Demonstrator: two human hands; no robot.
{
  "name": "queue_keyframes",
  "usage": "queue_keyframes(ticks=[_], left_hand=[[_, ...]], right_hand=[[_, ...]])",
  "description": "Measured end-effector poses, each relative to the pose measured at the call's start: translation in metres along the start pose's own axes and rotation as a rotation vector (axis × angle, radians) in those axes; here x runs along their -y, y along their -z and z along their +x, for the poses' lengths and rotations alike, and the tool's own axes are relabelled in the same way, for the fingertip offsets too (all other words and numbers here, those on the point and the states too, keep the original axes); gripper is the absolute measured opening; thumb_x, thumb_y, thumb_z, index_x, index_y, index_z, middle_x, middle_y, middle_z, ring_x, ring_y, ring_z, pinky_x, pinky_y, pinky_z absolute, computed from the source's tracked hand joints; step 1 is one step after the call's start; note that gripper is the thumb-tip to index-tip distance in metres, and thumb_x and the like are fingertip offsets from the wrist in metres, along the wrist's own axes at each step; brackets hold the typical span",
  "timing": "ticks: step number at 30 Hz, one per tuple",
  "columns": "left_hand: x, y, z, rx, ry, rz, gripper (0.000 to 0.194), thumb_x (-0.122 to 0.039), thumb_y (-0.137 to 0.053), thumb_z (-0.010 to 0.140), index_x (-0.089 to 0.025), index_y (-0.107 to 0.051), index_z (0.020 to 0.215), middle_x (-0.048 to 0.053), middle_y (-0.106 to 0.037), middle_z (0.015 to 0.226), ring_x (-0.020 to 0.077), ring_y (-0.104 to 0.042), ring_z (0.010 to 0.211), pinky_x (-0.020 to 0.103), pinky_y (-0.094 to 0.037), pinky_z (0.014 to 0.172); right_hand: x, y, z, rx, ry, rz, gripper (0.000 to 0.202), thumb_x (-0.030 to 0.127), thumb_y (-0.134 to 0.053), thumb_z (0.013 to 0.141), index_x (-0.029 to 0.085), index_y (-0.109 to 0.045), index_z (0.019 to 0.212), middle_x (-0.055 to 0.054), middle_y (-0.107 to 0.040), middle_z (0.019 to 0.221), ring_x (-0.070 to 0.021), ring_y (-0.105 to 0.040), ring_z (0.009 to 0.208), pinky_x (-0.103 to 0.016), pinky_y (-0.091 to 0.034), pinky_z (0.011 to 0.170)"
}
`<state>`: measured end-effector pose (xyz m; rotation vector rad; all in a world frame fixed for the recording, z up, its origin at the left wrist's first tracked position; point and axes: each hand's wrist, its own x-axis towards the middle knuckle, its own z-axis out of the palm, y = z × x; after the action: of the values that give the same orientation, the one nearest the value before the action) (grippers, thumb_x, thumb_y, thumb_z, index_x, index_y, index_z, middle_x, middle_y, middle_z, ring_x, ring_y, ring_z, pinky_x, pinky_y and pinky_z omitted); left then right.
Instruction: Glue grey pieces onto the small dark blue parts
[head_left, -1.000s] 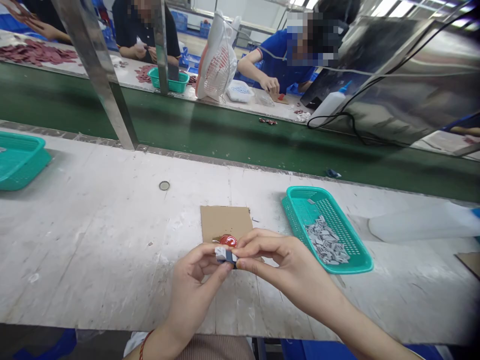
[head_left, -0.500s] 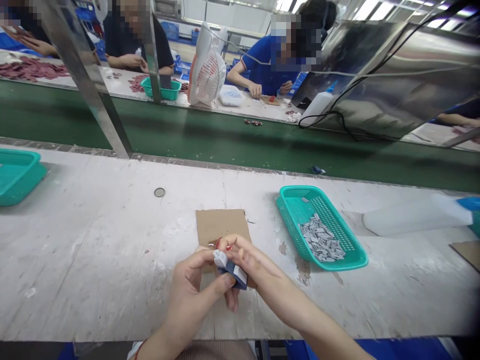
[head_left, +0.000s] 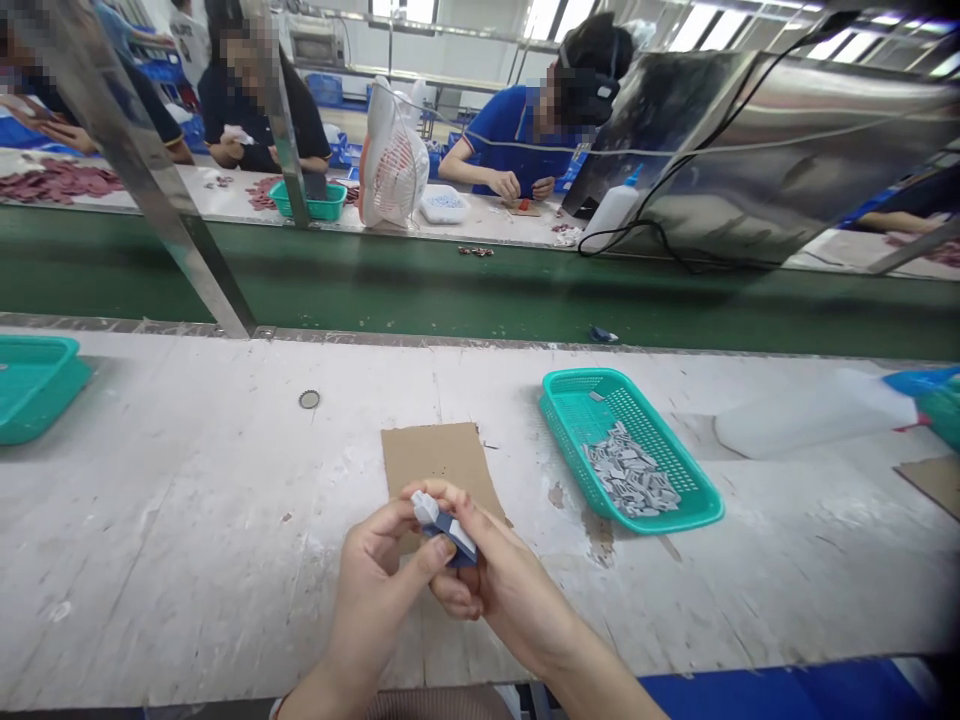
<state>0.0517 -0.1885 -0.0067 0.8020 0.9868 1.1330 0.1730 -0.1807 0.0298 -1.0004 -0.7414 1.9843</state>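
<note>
Between both hands is a small dark-blue and pale-grey piece (head_left: 448, 530), with a lighter knobbed end pointing up and left; its exact kind I cannot make out. My left hand (head_left: 386, 560) pinches it from the left, thumb across its near side. On the other side, my right hand (head_left: 495, 555) has its thumb against the grey part and its fingers curled beneath and behind. Under the hands lies a square of brown cardboard (head_left: 435, 455). To their right, a green plastic basket (head_left: 559, 420) contains many small grey pieces (head_left: 630, 475).
A white bottle (head_left: 817, 412) lies at right, near another cardboard piece (head_left: 934, 482). A second green basket (head_left: 45, 390) stands far left, and a bottle cap (head_left: 309, 399) sits on the white table (head_left: 187, 520). Beyond the green belt (head_left: 360, 300), co-workers handle small parts.
My right hand's fingers have closed in around the piece, its thumb now on the grey part. A red and metal bit seen by the fingertips is now out of sight. The view has shifted slightly.
</note>
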Motion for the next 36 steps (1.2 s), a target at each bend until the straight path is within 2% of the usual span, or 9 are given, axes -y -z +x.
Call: queue_keyframes(ticks=[7, 11, 13, 18, 21, 24, 27, 32, 36], left_hand=[[0.000, -0.010, -0.005, 0.021, 0.073, -0.034, 0.036, -0.042, -0.072, 0.078, -0.019, -0.073, 0.106, 0.011, -0.072, 0.109, 0.0273, -0.064, 0.106, 0.033, -0.051, 0.088], [0.003, -0.018, -0.007, -0.001, 0.076, -0.009, 0.051, -0.043, -0.081, 0.067, -0.021, -0.071, 0.111, 0.011, -0.068, 0.120, 0.0296, -0.059, 0.118, 0.035, -0.048, 0.097], [0.005, -0.020, -0.005, -0.016, 0.130, 0.033, 0.049, -0.043, -0.082, 0.065, -0.020, -0.072, 0.108, 0.011, -0.070, 0.116, 0.0299, -0.060, 0.116, 0.034, -0.050, 0.095], [-0.009, -0.007, 0.018, -0.021, 0.126, 0.133, 0.056, -0.048, -0.076, 0.073, -0.018, -0.066, 0.120, 0.010, -0.073, 0.104, 0.0267, -0.065, 0.108, 0.034, -0.051, 0.094], [-0.030, 0.014, 0.066, -0.019, -0.024, 0.354, 0.062, -0.046, -0.073, 0.076, -0.020, -0.057, 0.129, 0.008, -0.072, 0.108, 0.0239, -0.066, 0.103, 0.034, -0.050, 0.097], [-0.048, 0.035, 0.142, -0.058, -0.338, 0.652, 0.058, -0.043, -0.066, 0.081, -0.019, -0.052, 0.132, 0.010, -0.070, 0.111, 0.0253, -0.066, 0.101, 0.038, -0.050, 0.096], [-0.058, 0.047, 0.222, -0.151, -0.396, 1.004, 0.052, -0.039, -0.053, 0.087, -0.016, -0.045, 0.133, 0.010, -0.071, 0.106, 0.0263, -0.066, 0.103, 0.041, -0.049, 0.097], [-0.068, 0.042, 0.298, -0.230, -0.336, 1.471, 0.054, -0.041, -0.050, 0.085, -0.010, -0.044, 0.128, 0.017, -0.069, 0.100, 0.0453, -0.062, 0.104, 0.056, -0.050, 0.081], [-0.067, 0.023, 0.315, -0.126, -0.348, 1.640, 0.044, -0.029, -0.045, 0.083, -0.004, -0.055, 0.118, 0.027, -0.067, 0.099, 0.0485, -0.062, 0.098, 0.057, -0.050, 0.074]], right_hand=[[-0.012, 0.006, -0.005, -0.118, 0.198, -0.123, 0.034, 0.053, -0.058, 0.090, 0.028, -0.065, 0.112, 0.001, -0.049, 0.084, -0.0070, -0.039, 0.062, -0.017, -0.030, 0.053], [-0.023, 0.005, -0.011, -0.260, 0.254, -0.175, 0.045, 0.059, -0.055, 0.089, 0.035, -0.057, 0.127, -0.004, -0.055, 0.114, -0.0168, -0.051, 0.101, -0.023, -0.043, 0.076], [-0.026, 0.007, -0.013, -0.250, 0.202, -0.139, 0.055, 0.066, -0.045, 0.090, 0.037, -0.048, 0.136, -0.005, -0.055, 0.116, -0.0163, -0.053, 0.094, -0.024, -0.043, 0.071], [-0.026, 0.036, -0.031, -0.240, 0.299, -0.182, 0.065, 0.065, -0.037, 0.094, 0.027, -0.036, 0.145, 0.001, -0.049, 0.072, -0.0120, -0.039, 0.059, -0.024, -0.028, 0.053], [-0.024, 0.072, -0.055, -0.610, 0.526, -0.295, 0.046, 0.053, -0.046, 0.095, 0.021, -0.055, 0.128, 0.003, -0.042, 0.063, -0.0139, -0.038, 0.059, -0.027, -0.029, 0.056], [-0.023, 0.120, -0.085, -1.074, 0.721, -0.337, 0.030, 0.045, -0.052, 0.092, 0.021, -0.064, 0.103, 0.003, -0.040, 0.060, -0.0155, -0.038, 0.058, -0.028, -0.030, 0.056], [-0.014, 0.179, -0.110, -1.445, 0.888, -0.333, 0.022, 0.040, -0.056, 0.088, 0.021, -0.063, 0.097, 0.003, -0.044, 0.064, -0.0159, -0.041, 0.061, -0.028, -0.033, 0.058], [0.043, 0.291, -0.111, -1.659, 0.940, -0.437, 0.060, 0.046, -0.062, 0.074, 0.017, -0.045, 0.124, -0.010, -0.056, 0.108, -0.0240, -0.056, 0.101, -0.037, -0.045, 0.084], [0.098, 0.360, -0.080, -1.780, 0.839, -0.531, 0.096, 0.043, -0.073, 0.061, 0.013, -0.024, 0.138, -0.024, -0.032, 0.143, -0.0331, -0.036, 0.130, -0.049, -0.033, 0.104]])
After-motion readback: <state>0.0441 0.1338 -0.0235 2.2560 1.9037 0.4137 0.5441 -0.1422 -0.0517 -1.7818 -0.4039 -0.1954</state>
